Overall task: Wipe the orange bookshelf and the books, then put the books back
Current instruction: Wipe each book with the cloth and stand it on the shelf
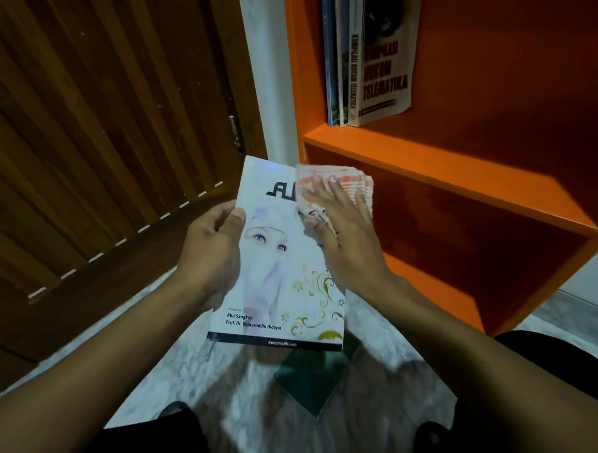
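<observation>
The left hand (pixel 212 250) grips the white book (pixel 278 261) by its left edge, thumb curled onto the cover and fingers wrapped behind; the right hand (pixel 339 231) lies flat with fingers straight, pressing a folded cloth (pixel 337 183) onto the cover's upper right corner, the cloth sticking out past the fingertips; so the wiping of this book looks to be in hand. Beyond the fingertips stands the orange shelf (pixel 442 165), where three books (pixel 369 59) already stand upright on the upper board; whether they or the boards have been wiped cannot be told. Below the wrists a dark green book (pixel 311 380) lies on the floor, likely waiting its turn; both still need shelving.
</observation>
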The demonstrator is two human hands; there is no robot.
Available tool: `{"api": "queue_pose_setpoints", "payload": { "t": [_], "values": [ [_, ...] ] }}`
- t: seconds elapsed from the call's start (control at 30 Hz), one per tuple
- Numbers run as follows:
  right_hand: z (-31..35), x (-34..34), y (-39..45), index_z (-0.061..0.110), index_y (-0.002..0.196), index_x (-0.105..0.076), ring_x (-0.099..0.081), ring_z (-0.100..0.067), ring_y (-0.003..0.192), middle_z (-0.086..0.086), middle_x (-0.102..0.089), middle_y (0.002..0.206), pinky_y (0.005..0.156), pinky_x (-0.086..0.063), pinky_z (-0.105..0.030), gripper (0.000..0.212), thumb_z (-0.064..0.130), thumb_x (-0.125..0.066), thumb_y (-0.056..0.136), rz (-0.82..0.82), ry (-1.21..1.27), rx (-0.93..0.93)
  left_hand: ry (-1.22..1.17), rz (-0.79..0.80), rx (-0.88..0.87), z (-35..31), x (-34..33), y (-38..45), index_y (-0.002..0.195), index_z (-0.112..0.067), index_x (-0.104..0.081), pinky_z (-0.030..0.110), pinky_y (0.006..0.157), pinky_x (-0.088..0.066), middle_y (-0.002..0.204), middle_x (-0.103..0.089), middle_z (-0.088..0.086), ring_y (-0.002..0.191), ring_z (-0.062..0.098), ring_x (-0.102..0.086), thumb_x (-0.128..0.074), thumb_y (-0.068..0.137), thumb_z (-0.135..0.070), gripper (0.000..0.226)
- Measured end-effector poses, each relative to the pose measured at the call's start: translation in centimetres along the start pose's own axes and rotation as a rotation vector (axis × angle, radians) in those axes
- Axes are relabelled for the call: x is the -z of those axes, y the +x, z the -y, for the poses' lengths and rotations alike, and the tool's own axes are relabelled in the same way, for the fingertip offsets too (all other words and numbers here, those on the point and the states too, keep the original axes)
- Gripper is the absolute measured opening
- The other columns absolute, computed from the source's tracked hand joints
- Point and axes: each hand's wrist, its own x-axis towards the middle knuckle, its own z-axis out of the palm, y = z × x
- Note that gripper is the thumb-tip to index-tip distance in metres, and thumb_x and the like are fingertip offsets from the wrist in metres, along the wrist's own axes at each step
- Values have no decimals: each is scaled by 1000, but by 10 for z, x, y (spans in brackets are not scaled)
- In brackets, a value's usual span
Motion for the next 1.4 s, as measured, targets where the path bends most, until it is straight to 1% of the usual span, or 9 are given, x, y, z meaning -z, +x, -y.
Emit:
{"api": "queue_pose_setpoints", "payload": {
  "t": [0.37, 0.57, 0.67, 0.8, 0.9, 1.03, 1.13, 1.23, 1.4],
  "values": [
    [22, -32, -43, 17, 141, -56, -35, -3, 142, 0, -50, 151, 122, -18, -27, 61, 58, -36, 100, 376, 160, 128, -128, -335, -24, -7, 30, 32, 129, -12, -57, 34, 74, -58, 109, -72, -1, 95, 19, -72, -47, 105, -23, 28],
    [33, -26, -49, 21, 112, -67, -62, 5, 104, 16, -70, 113, 89, -47, -17, 25, 36, -47, 104, 479, 428, -111, 72, -357, -113, -3, 47, 33, 122, -19, -60, 27, 75, -51, 103, -69, -8, 99, 17, -67, -48, 104, -26, 23],
    [32, -19, -37, 18, 92, -63, -62, 5, 66, 17, -67, 73, 61, -48, -21, 36, 44, -41, 105, 384, 517, -283, 149, -301, -117, -3, 47, 27, 128, -17, -58, 30, 79, -51, 109, -68, -3, 99, 18, -65, -46, 106, -26, 28],
    [21, -13, -17, 11, 105, -65, -64, -34, 68, -16, -67, 82, 52, -48, -42, 48, 50, -36, 103, -52, 658, -565, 226, -170, -78, -3, 43, 15, 125, -25, -59, 29, 63, -55, 104, -72, -2, 86, 20, -73, -45, 105, -32, 25],
    [16, -6, -3, 29, 104, -66, -68, -28, 86, -5, -72, 95, 74, -55, -47, 30, 46, -40, 105, -277, 628, -502, 216, -54, -40, -2, 33, 5, 117, -30, -62, 36, 67, -61, 101, -75, 1, 80, 20, -75, -47, 105, -30, 19],
    [26, 1, 4, 22, 138, -55, -60, 17, 100, 17, -66, 119, 93, -48, -10, 38, 38, -42, 106, -232, 645, -362, 164, 114, 14, 4, 4, -11, 121, -24, -63, 34, 62, -61, 98, -76, 7, 81, 24, -76, -50, 104, -22, 22],
    [32, -11, -5, 45, 146, -38, -18, 13, 144, 21, -29, 158, 124, -6, -25, 41, 47, -37, 104, -134, 401, -238, 102, 171, 62, 13, -19, -16, 120, -22, -67, 44, 75, -62, 101, -76, 13, 89, 34, -74, -54, 102, -20, 22],
    [41, -21, -17, 55, 140, -19, 18, 37, 124, 58, 3, 135, 108, 19, -9, 41, 44, -35, 104, -31, 326, -195, -8, 141, 129, 16, -31, -18, 120, -24, -69, 53, 93, -55, 116, -73, 10, 108, 35, -69, -62, 96, -28, 25],
    [41, -36, -34, 36, 151, -22, 5, 23, 141, 39, -7, 150, 120, 9, -19, 48, 40, -34, 106, 29, 250, -102, -180, 13, 188, 7, -38, -13, 114, -17, -72, 43, 73, -62, 101, -77, 11, 88, 31, -75, -56, 99, -11, 23]
  ]
}}
